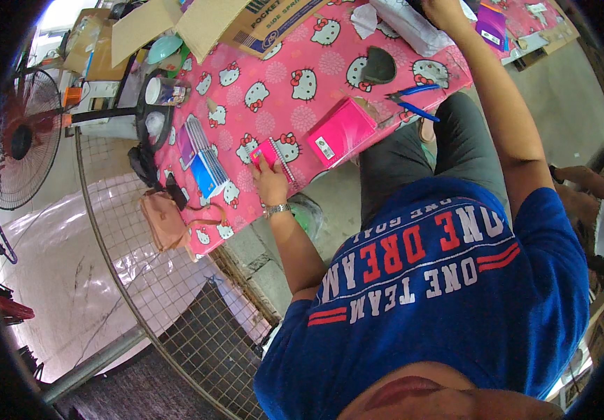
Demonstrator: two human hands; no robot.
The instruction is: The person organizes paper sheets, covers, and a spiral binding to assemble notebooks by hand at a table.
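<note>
My left hand, with a watch at its wrist, has its fingers closed on a small pink spiral notebook lying on the table. A stack of larger pink notebooks sits to the right of it. To its left are blue and purple notebooks in an overlapping row. My right hand is at the far upper edge, partly cut off, its fingers curled by something dark that I cannot make out. White plastic wrapping lies beside that hand. Blue-handled pliers rest near the table's front edge.
A pink patterned cloth covers the table. An open cardboard box stands at the back, and a dark rounded pad lies right of centre. Purple notebooks are at far right. A fan and brown bag are at left.
</note>
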